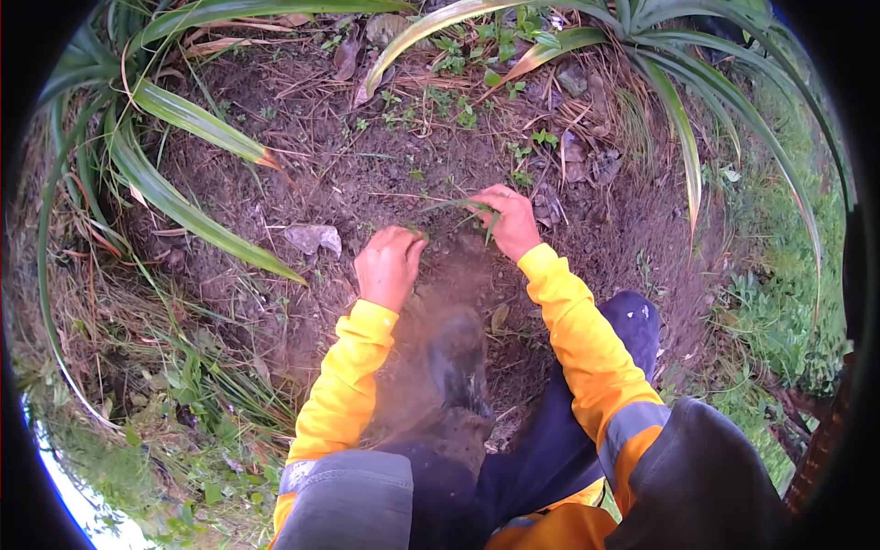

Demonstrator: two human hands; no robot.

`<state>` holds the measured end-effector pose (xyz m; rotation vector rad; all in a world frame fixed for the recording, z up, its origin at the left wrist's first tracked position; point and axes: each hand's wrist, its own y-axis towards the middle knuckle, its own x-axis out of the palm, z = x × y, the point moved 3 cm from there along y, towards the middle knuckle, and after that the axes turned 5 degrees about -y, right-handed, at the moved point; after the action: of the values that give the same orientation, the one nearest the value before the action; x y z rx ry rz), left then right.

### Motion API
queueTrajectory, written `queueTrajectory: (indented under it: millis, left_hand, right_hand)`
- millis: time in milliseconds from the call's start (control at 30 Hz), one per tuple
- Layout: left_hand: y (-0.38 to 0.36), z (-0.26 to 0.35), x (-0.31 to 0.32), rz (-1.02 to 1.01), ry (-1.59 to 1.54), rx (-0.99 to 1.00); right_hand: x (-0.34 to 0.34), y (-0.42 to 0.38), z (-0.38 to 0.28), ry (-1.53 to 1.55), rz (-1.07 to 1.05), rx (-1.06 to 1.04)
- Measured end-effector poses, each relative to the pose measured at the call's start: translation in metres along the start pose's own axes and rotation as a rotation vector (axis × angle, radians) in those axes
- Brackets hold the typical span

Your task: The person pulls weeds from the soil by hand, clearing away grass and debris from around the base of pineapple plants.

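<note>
Over the brown soil (339,197), my right hand (510,220) pinches some thin green grass blades (451,203) that stretch leftward from its fingertips. My left hand (389,266) is lower and to the left, its fingers curled together near the ground. Whatever those left fingers hold, if anything, is too small to make out. Both arms are in orange sleeves with grey bands. A dry pale leaf (313,238) lies on the soil left of my left hand.
Long-leaved plants stand at the upper left (188,115) and upper right (683,101), their leaves arching inward. My dark boot (458,357) is below my hands. Cut grass (225,385) lies at the lower left, and low green weeds (788,302) grow at the right.
</note>
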<state>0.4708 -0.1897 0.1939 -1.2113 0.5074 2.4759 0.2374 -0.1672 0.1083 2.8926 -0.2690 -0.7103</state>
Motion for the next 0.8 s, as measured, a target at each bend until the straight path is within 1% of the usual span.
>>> queueTrajectory:
  millis: [100, 133, 233, 267, 333, 367, 400, 433, 467, 500, 667, 767, 800]
  left_hand:
    - [0.011, 0.010, 0.008, 0.053, 0.131, 0.129]
    - [0.011, 0.004, 0.017, 0.047, 0.151, 0.135]
    - [0.011, -0.009, 0.027, -0.053, 0.100, 0.157]
    - [0.011, -0.008, 0.027, -0.038, 0.044, 0.097]
    - [0.006, -0.002, 0.024, -0.016, -0.064, -0.025]
    - [0.009, 0.002, 0.021, 0.033, -0.065, -0.046]
    - [0.012, 0.004, 0.018, 0.081, -0.065, -0.067]
    - [0.015, 0.005, 0.014, 0.129, -0.065, -0.089]
    - [0.022, 0.003, 0.010, 0.118, -0.057, -0.131]
    - [0.030, 0.000, 0.007, 0.158, -0.004, -0.075]
    - [0.057, -0.007, 0.018, 0.170, 0.160, 0.145]
    - [0.061, -0.012, 0.028, 0.179, 0.154, 0.159]
    - [0.060, -0.017, 0.029, 0.144, 0.168, 0.143]
  right_hand:
    - [-0.007, -0.005, -0.002, 0.189, 0.073, 0.256]
    - [-0.013, -0.005, -0.004, 0.193, 0.135, 0.274]
    - [-0.028, -0.002, 0.002, 0.251, 0.197, 0.435]
    - [-0.027, 0.001, 0.001, 0.249, 0.177, 0.414]
    - [-0.017, 0.009, -0.009, 0.227, 0.152, 0.299]
    - [-0.013, 0.014, -0.019, 0.218, 0.140, 0.244]
    - [-0.009, 0.018, -0.023, 0.212, 0.032, 0.326]
    - [-0.007, 0.024, -0.030, 0.102, 0.071, 0.209]
    - [-0.002, 0.030, -0.036, -0.009, 0.108, 0.093]
    - [0.002, 0.035, -0.044, -0.121, 0.142, -0.026]
    - [0.026, 0.046, -0.033, -0.104, 0.176, 0.082]
    - [0.026, 0.043, -0.026, -0.065, 0.222, 0.084]
    - [0.026, 0.040, -0.020, 0.004, 0.215, 0.171]
